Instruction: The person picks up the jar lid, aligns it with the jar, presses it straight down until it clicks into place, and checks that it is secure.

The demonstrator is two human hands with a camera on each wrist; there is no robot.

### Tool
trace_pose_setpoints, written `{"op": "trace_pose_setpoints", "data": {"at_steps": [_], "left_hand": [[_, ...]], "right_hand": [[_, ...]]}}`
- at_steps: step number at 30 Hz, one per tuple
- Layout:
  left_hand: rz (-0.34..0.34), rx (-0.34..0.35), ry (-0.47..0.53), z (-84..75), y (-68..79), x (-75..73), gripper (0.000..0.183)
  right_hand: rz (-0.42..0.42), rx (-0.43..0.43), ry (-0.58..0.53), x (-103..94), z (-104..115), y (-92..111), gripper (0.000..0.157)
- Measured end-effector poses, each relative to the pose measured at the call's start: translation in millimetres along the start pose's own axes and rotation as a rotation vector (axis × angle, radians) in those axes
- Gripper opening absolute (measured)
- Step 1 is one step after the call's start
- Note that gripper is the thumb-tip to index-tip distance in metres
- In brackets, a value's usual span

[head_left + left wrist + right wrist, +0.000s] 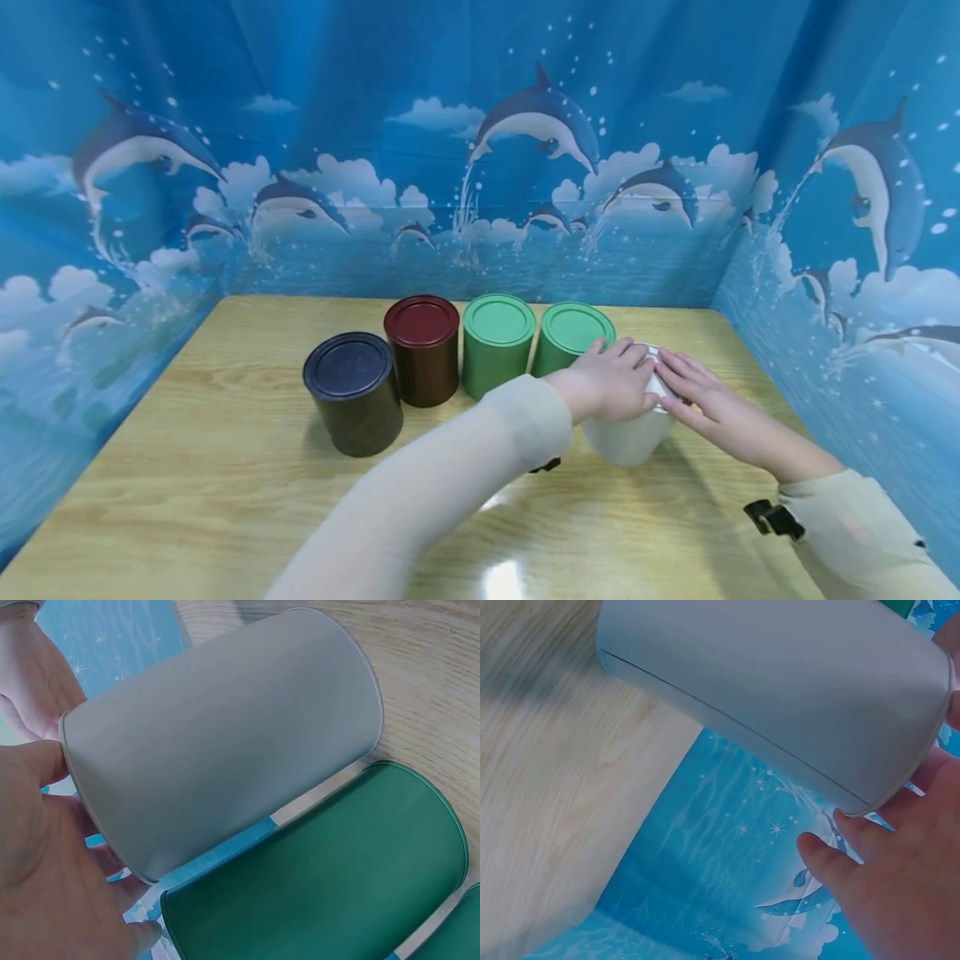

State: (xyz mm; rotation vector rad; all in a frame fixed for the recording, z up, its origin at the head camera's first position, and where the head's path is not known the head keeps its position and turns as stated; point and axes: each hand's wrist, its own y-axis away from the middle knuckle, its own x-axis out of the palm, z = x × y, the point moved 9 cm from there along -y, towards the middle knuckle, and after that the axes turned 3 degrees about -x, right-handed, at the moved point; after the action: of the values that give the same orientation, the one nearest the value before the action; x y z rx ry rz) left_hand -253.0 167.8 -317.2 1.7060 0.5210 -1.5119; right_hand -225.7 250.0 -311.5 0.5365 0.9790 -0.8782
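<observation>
A white can [628, 442] stands at the right of the table in the head view, its lid [655, 386] partly hidden under both hands. My left hand [613, 385] lies over the lid's left side with fingers extended. From the right, my right hand [708, 407] rests straight fingers on the lid edge. The left wrist view has the can's smooth side [225, 742], with the left thumb and fingers at its rim. In the right wrist view a seam runs down the can [780, 690], and the right fingers touch the rim while the thumb stays off it.
Close to the white can's left is a green can [576, 327], then a second green can [498, 358], a dark red can [424, 362] and a black can [358, 412], all lidded. A blue dolphin curtain [360, 100] surrounds the wooden table [195, 500].
</observation>
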Motion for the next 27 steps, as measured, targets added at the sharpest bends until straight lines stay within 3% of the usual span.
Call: {"op": "trace_pose_setpoints", "data": {"at_steps": [6,12,27], "left_hand": [[-0.007,0.003,0.016,-0.4,1.2,-4.9,0.061],[0.001,-0.019,-0.002,0.9,0.4,-8.7,0.061],[-0.033,-0.029,-0.039,1.1,1.7,-7.4,0.063]], "right_hand": [[0.028,0.008,0.0,-3.3,3.4,0.6,0.059],[0.071,0.06,0.084,-6.6,8.0,-4.3,0.065],[0.075,0.065,0.212,-6.9,11.1,-6.8,0.065]]}}
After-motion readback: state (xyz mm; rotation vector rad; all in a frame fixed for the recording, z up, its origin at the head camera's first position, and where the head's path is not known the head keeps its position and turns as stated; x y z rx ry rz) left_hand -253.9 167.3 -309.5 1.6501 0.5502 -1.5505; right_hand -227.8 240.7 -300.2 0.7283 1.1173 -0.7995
